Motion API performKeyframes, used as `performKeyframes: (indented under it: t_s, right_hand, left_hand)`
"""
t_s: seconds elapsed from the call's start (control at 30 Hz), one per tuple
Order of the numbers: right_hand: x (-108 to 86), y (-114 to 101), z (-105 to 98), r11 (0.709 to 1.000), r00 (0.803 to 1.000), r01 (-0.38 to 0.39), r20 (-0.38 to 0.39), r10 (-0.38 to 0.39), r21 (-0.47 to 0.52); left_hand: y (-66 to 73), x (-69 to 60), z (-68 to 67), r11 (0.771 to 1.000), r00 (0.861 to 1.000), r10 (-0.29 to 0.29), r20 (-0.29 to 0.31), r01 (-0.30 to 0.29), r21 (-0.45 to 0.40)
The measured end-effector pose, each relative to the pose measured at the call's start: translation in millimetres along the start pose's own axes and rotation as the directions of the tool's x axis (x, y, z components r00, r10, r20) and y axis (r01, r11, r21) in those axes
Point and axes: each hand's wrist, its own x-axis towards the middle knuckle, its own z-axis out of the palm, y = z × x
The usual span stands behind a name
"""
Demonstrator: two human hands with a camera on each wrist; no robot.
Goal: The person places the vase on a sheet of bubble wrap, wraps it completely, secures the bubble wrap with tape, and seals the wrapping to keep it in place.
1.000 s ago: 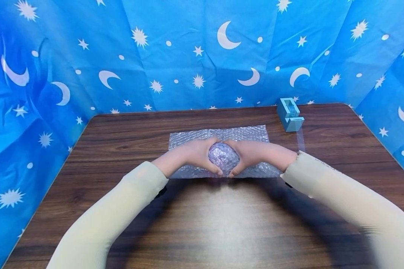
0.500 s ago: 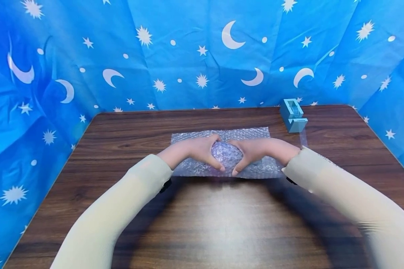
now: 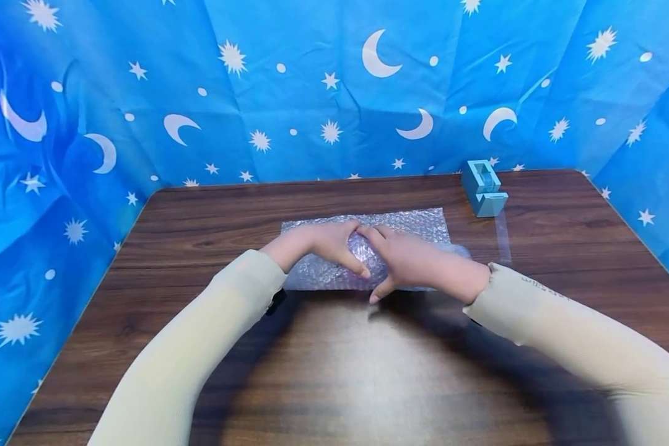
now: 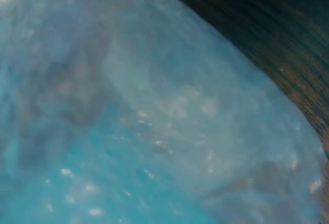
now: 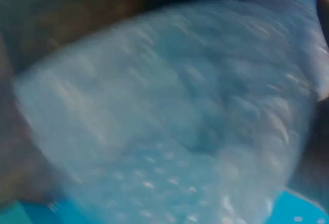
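Both hands on the bundle, tape strip close to the right cuff

From my station I see the shiny bundle between the person's two hands, resting over a sheet of bubble wrap in the middle of the wooden table. The left hand grasps the bundle's left side, thumb in front, fingers behind. The right hand covers its right side, with the thumb spread past the sheet's front edge; I can't tell whether it grips or only touches. At the back the two hands' fingers meet or nearly so, leaving little room between them.

The sheet's left and rear edges lie exposed, and part of its right end shows beyond the right forearm. In front of it, a broad stretch of wood runs toward me between the left sleeve and the right sleeve.

On my right, a blue tape dispenser stands near the table's rear edge. From it a clear strip of tape reaches forward, ending just beside the right cuff. Blue star-and-moon cloth borders the rear and both sides. My wrist views are filled with blurred wrap.
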Motion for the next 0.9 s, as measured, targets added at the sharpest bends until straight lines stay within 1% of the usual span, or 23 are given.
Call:
performKeyframes:
  t_s: [0.07,0.17,0.3,0.4,0.43,0.47,0.53,0.63,0.77,0.83,0.9]
  right_hand:
    - [2.2,1.7,4.7,1.0,1.0,0.003,-0.022,-0.003,0.017]
    - [6.7,6.7,9.1,0.997,0.999,-0.001,-0.038,0.003,0.072]
    - [13.2,12.8,10.7,0.995,0.999,0.015,-0.045,-0.01,0.101]
    - [19.6,16.4,8.4,0.994,0.999,0.042,-0.029,-0.04,0.097]
    - [21.5,17.7,6.3,0.994,0.999,0.04,-0.015,-0.039,0.104]
    - [23.6,19.1,4.4,0.993,0.999,0.044,-0.003,-0.044,0.112]
    - [27.6,21.7,0.5,0.989,0.998,0.048,0.03,-0.053,0.139]
    - [31.2,24.2,-5.2,0.985,0.995,0.023,0.094,-0.04,0.173]
    - [33.6,25.9,-10.2,0.981,0.986,-0.028,0.169,-0.005,0.191]
    - [34.9,26.0,-11.4,0.981,0.982,-0.04,0.189,0.003,0.19]
    - [36.0,25.6,-12.4,0.982,0.981,-0.04,0.196,0.004,0.185]
  left_hand:
    - [-1.9,0.3,-0.5,1.0,1.0,-0.009,0.006,0.009,-0.016]
    - [-4.3,-0.2,-0.6,0.998,0.999,-0.048,0.005,0.048,-0.046]
    - [-7.9,-1.3,1.2,0.987,0.995,-0.1,-0.008,0.099,-0.13]
    - [-12.1,-2.0,0.6,0.973,0.993,-0.118,0.007,0.117,-0.198]
    - [-12.9,-1.6,-1.1,0.972,0.993,-0.121,0.014,0.121,-0.2]
    - [-13.7,-1.1,-3.1,0.972,0.992,-0.123,0.021,0.125,-0.198]
    - [-14.6,-0.3,-7.3,0.978,0.991,-0.132,0.031,0.136,-0.161]
    - [-13.5,-0.2,-11.9,0.985,0.988,-0.152,0.012,0.152,-0.082]
    - [-9.4,-3.8,-11.4,0.985,0.985,-0.17,-0.023,0.169,-0.046]
    - [-6.2,-8.0,-7.8,0.985,0.983,-0.171,-0.067,0.171,-0.013]
    - [-1.4,-13.3,-2.2,0.983,0.975,-0.163,-0.151,0.173,0.054]
